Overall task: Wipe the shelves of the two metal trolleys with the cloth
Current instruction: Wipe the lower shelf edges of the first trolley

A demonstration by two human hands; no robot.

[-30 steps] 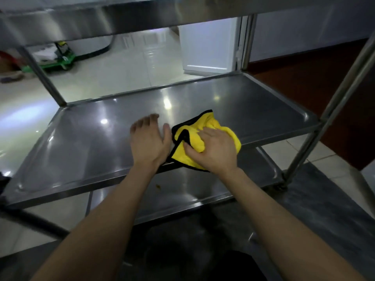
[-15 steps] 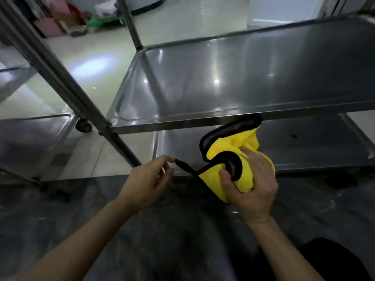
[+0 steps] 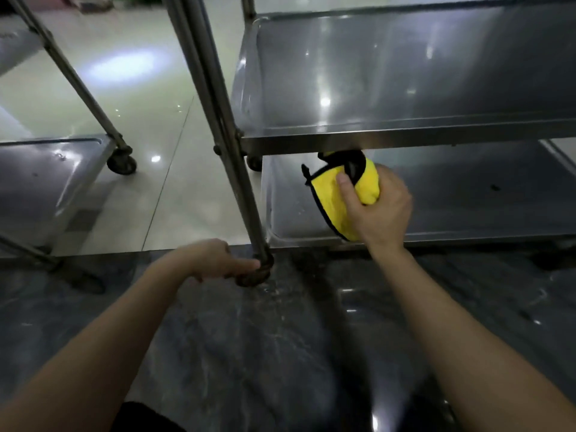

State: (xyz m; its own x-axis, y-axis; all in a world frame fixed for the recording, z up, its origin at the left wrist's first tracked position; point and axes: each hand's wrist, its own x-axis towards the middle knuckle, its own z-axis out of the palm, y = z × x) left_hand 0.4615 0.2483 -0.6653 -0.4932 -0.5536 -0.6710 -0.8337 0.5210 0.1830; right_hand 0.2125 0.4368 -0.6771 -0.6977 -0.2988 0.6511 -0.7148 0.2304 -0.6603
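Note:
My right hand [image 3: 380, 213] grips a bunched yellow cloth [image 3: 330, 194] with black edging. It holds the cloth over the front left part of the right trolley's bottom shelf [image 3: 467, 198], just under the front lip of the middle shelf [image 3: 405, 73]. My left hand [image 3: 215, 260] is low by the floor, its fingers reaching to the foot of this trolley's front left leg [image 3: 218, 120] and touching it above the caster. The second trolley's low shelf [image 3: 37, 182] shows at the far left.
A caster [image 3: 121, 163] of the left trolley stands on the pale tiled floor [image 3: 156, 104] between the two trolleys. Dark marble flooring [image 3: 280, 338] runs under my arms. A small dark speck [image 3: 494, 187] lies on the bottom shelf to the right.
The cloth left the middle shelf and came down to the bottom shelf in my right hand. My left hand let go of the cloth's corner and dropped to the trolley leg.

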